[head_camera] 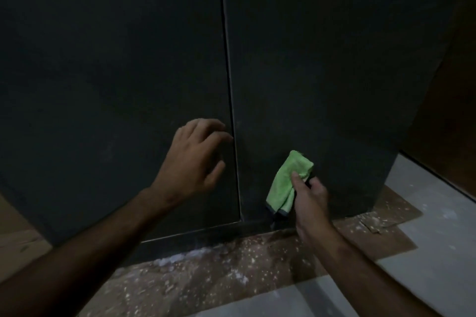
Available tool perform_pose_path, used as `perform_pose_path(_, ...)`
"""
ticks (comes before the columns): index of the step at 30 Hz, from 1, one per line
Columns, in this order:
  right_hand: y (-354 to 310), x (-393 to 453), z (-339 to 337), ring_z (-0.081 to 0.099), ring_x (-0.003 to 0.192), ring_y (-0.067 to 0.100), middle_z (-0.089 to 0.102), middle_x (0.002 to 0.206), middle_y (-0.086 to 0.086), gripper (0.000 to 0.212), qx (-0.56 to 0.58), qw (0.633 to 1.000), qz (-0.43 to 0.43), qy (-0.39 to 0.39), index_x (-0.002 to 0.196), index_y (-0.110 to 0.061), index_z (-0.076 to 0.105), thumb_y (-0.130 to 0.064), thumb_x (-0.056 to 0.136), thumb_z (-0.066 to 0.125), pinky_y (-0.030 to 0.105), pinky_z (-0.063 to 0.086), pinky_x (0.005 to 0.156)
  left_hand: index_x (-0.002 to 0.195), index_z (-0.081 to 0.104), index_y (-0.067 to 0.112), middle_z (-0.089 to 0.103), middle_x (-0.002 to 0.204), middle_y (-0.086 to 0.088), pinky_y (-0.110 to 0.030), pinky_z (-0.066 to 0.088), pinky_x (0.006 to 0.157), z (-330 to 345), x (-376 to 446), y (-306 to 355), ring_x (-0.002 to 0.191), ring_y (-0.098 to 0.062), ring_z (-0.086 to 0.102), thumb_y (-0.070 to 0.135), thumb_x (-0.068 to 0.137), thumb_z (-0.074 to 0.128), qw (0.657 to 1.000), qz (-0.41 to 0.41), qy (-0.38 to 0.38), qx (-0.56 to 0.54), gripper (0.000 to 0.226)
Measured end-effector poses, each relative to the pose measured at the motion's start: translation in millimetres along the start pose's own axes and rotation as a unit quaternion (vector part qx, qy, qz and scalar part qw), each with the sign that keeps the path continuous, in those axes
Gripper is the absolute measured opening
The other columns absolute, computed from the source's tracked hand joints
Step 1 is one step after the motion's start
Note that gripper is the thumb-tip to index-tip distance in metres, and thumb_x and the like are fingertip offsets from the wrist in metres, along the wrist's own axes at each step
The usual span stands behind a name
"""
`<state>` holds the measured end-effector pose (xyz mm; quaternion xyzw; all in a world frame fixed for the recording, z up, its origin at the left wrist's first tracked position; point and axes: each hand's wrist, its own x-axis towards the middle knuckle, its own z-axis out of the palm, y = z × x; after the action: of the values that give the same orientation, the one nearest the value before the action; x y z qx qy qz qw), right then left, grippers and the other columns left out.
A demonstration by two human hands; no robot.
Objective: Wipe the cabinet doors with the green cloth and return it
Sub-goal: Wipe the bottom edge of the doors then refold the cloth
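Two dark cabinet doors fill the view, the left door (116, 85) and the right door (322, 72), split by a thin vertical gap. My right hand (310, 197) grips a bunched green cloth (287, 181) with a dark hem, pressed against the lower part of the right door. My left hand (195, 159) has its fingers spread and rests on the left door, fingertips close to the gap. Nothing is in the left hand.
Below the doors runs a dark plinth (206, 235). Brown cardboard (231, 273) speckled with white dust covers the floor in front, with pale floor tiles (425, 252) at the right. A brown wooden surface (448, 110) stands beside the cabinet at the right.
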<state>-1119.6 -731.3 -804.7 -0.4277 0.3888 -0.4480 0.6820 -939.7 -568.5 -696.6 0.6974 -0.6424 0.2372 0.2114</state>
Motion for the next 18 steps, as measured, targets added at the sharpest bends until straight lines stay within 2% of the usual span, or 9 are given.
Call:
perform_pose_path(4,-28,33,-2,0.066,0.108,0.021,0.068,0.118,0.003,0.033,-0.020,0.966,-0.171,0.191,0.128,-0.014,0.062,-0.011,0.096,0.068,0.029,0.055,0.084,0.151,0.053,0.010,0.044,0.160,-0.020,-0.057,0.017,0.128,5,16,-21,0.153,-0.039,0.031,0.037,0.095,0.056,0.980,0.084,0.055,0.169,0.062)
perform_pose_path(6,-45,49,4,0.061,0.111,0.022,0.062,0.119,0.005,0.036,-0.035,0.942,-0.258,0.213,0.128,-0.008,0.062,-0.008,0.093,0.070,0.037,0.054,0.098,0.157,0.044,0.008,0.037,0.166,-0.019,-0.058,0.013,0.130,4,24,-36,0.156,-0.038,0.027,0.034,0.099,0.055,0.973,0.093,0.070,0.200,0.065)
perform_pose_path(8,-39,44,30,0.055,0.110,0.024,0.056,0.120,0.004,0.035,-0.122,0.897,-0.381,0.185,0.125,-0.011,0.066,-0.009,0.090,0.072,0.026,0.048,0.100,0.162,0.035,0.007,0.028,0.171,-0.015,-0.056,0.009,0.131,6,26,-47,0.159,-0.035,0.021,0.031,0.103,0.051,0.966,0.104,0.074,0.224,0.065)
perform_pose_path(10,-9,23,56,0.051,0.110,0.028,0.054,0.121,0.003,0.039,-0.264,0.825,-0.487,0.113,0.122,-0.021,0.068,-0.008,0.086,0.074,0.031,0.045,0.096,0.165,0.029,0.008,0.022,0.173,-0.012,-0.053,0.008,0.132,11,24,-56,0.162,-0.032,0.016,0.027,0.106,0.049,0.960,0.115,0.087,0.242,0.064)
perform_pose_path(12,30,12,51,0.050,0.110,0.034,0.062,0.121,0.009,0.045,-0.418,0.702,-0.577,0.001,0.117,-0.024,0.073,-0.005,0.077,0.079,0.045,0.050,0.089,0.166,0.026,0.008,0.020,0.174,-0.010,-0.052,0.009,0.132,14,23,-62,0.163,-0.030,0.014,0.026,0.107,0.049,0.953,0.121,0.099,0.258,0.065)
perform_pose_path(14,59,19,14,0.053,0.111,0.034,0.069,0.119,0.010,0.048,-0.548,0.569,-0.602,-0.117,0.110,-0.024,0.078,-0.013,0.065,0.091,0.053,0.056,0.084,0.166,0.023,0.009,0.019,0.175,-0.010,-0.053,0.009,0.132,16,24,-65,0.163,-0.030,0.013,0.027,0.108,0.048,0.950,0.122,0.105,0.267,0.066)
perform_pose_path(15,67,25,-8,0.057,0.111,0.034,0.070,0.119,0.009,0.053,-0.598,0.533,-0.577,-0.158,0.109,-0.024,0.078,-0.020,0.059,0.095,0.056,0.058,0.083,0.167,0.023,0.009,0.018,0.175,-0.010,-0.052,0.009,0.132,17,24,-67,0.163,-0.029,0.013,0.028,0.108,0.047,0.949,0.124,0.107,0.269,0.066)
perform_pose_path(16,70,32,-28,0.060,0.109,0.035,0.069,0.119,0.009,0.055,-0.627,0.536,-0.540,-0.169,0.108,-0.023,0.077,-0.022,0.057,0.097,0.057,0.058,0.083,0.167,0.022,0.010,0.018,0.175,-0.010,-0.052,0.009,0.132,18,25,-69,0.163,-0.029,0.012,0.029,0.108,0.046,0.947,0.128,0.111,0.272,0.066)
perform_pose_path(18,65,49,-53,0.059,0.108,0.038,0.065,0.117,0.014,0.051,-0.607,0.640,-0.464,-0.084,0.110,-0.017,0.075,-0.005,0.063,0.090,0.059,0.057,0.083,0.167,0.021,0.010,0.016,0.176,-0.009,-0.052,0.007,0.132,21,25,-72,0.163,-0.028,0.011,0.030,0.108,0.043,0.943,0.134,0.115,0.280,0.066)
